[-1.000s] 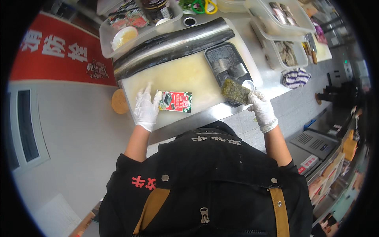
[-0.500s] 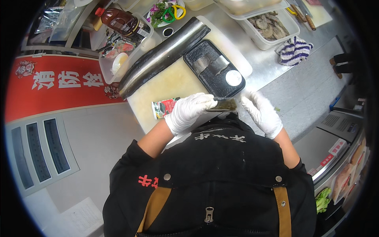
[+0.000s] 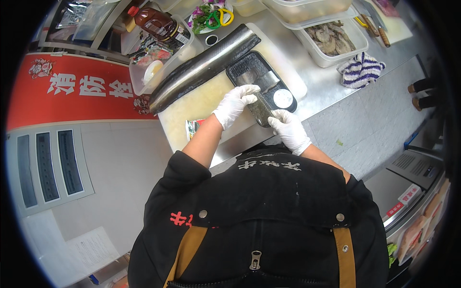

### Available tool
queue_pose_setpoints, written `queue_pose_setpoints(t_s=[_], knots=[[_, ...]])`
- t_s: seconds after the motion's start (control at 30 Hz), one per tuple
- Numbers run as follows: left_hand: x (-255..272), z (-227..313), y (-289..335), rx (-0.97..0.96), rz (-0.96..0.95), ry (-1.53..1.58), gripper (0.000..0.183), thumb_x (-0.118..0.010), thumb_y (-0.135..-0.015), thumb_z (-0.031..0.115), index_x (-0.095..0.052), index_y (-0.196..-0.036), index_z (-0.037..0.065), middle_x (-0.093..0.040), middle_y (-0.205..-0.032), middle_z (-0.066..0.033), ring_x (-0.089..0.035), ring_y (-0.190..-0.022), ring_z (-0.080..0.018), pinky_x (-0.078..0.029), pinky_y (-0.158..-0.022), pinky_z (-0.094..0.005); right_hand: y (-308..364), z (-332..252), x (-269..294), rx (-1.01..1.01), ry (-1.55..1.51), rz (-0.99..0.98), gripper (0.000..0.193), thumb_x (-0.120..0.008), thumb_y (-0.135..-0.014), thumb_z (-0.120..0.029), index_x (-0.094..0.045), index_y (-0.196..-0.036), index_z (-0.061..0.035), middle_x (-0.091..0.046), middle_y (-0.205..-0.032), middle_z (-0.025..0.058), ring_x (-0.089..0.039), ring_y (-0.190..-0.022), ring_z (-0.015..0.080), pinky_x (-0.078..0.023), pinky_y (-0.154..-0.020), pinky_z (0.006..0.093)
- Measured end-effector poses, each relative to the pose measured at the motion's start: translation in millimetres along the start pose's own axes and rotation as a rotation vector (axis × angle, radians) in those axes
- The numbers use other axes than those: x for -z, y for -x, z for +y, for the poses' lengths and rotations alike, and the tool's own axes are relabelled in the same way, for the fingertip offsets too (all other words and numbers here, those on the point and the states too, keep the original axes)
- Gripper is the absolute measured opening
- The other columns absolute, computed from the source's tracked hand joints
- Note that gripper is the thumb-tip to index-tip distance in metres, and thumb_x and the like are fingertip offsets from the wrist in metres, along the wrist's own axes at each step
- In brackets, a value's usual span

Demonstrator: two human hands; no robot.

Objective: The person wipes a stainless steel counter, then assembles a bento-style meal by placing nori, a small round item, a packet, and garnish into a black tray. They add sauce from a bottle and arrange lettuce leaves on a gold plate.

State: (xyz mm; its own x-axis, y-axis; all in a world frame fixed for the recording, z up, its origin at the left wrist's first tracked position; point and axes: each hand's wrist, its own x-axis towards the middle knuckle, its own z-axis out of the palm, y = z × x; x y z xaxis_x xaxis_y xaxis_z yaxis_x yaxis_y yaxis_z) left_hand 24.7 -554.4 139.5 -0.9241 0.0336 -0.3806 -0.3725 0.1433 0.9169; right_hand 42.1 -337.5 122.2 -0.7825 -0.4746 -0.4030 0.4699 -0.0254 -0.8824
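Both my hands wear white gloves. Between them is a small dark green rectangular pack, like seaweed sheets in a glossy clear tray (image 3: 260, 114). The fingers of my left hand (image 3: 234, 104) are closed on its far-left end, while my right hand (image 3: 291, 131) pinches its near-right end. Just beyond it, a black tray (image 3: 234, 72) holds silvery grey pieces and a round white-topped item (image 3: 283, 99). A long, dark, shiny fish body (image 3: 206, 68) lies beyond my left hand on the white cutting board (image 3: 294, 81). Partly behind my left forearm is a red and green packet (image 3: 191, 127).
Far left stands a clear bin (image 3: 139, 84) with a brown bottle (image 3: 158, 24) and packets. Scissors (image 3: 221, 18) rest on a plate of greens beside a small cup of dark liquid (image 3: 211, 40). At right are a shrimp box (image 3: 330, 61), a striped cloth (image 3: 361, 71) and knives (image 3: 382, 36).
The dark green pack has moved away from my body to the black tray's near edge and turned more lengthwise. My right hand, apart from it before, now grips it too.
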Motion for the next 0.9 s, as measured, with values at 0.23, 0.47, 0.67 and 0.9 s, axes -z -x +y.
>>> queue_pose_setpoints(t_s=[0.23,0.47,0.67,0.9], knots=[[-0.7,5.0,0.8,-0.117,0.120,-0.374,0.029,-0.066,-0.091,0.011,-0.069,-0.119,0.007,-0.064,-0.112,-0.0099,-0.058,-0.113,-0.0225,-0.044,-0.101,-0.0328,-4.1,5.3,8.4,-0.027,-0.011,0.069,0.016,-0.065,-0.093,-0.008,-0.068,-0.107,-0.0003,-0.068,-0.084,0.0018,-0.055,-0.067,0.0059,-0.046,-0.061,0.0219],[-0.6,9.9,7.1,-0.163,0.156,-0.552,0.027,-0.068,-0.090,0.014,-0.070,-0.115,0.007,-0.058,-0.112,-0.0109,-0.055,-0.115,-0.0262,-0.043,-0.101,-0.0338,-0.9,8.6,7.8,-0.020,-0.196,0.095,0.026,-0.068,-0.090,-0.004,-0.057,-0.113,0.0023,-0.069,-0.083,0.0057,-0.056,-0.064,0.0071,-0.046,-0.059,0.0211],[-3.7,21.9,19.7,-0.129,0.114,-0.276,0.033,-0.066,-0.092,0.013,-0.066,-0.123,0.003,-0.050,-0.122,-0.0060,-0.051,-0.119,-0.0185,-0.042,-0.104,-0.0296,10.5,4.8,2.6,0.032,-0.242,0.152,0.035,-0.072,-0.088,-0.008,-0.051,-0.115,0.0015,-0.069,-0.081,0.0073,-0.056,-0.063,0.0069,-0.045,-0.058,0.0211],[4.6,37.0,59.7,-0.238,-0.026,0.069,0.065,-0.071,-0.086,0.014,-0.047,-0.147,0.013,-0.052,-0.133,-0.0072,-0.050,-0.116,-0.0178,-0.046,-0.097,-0.0299,36.9,-25.7,-12.3,0.126,-0.158,0.096,0.034,-0.074,-0.090,-0.015,-0.062,-0.116,0.0028,-0.069,-0.096,0.0056,-0.061,-0.088,0.0103,-0.049,-0.082,0.0258]])
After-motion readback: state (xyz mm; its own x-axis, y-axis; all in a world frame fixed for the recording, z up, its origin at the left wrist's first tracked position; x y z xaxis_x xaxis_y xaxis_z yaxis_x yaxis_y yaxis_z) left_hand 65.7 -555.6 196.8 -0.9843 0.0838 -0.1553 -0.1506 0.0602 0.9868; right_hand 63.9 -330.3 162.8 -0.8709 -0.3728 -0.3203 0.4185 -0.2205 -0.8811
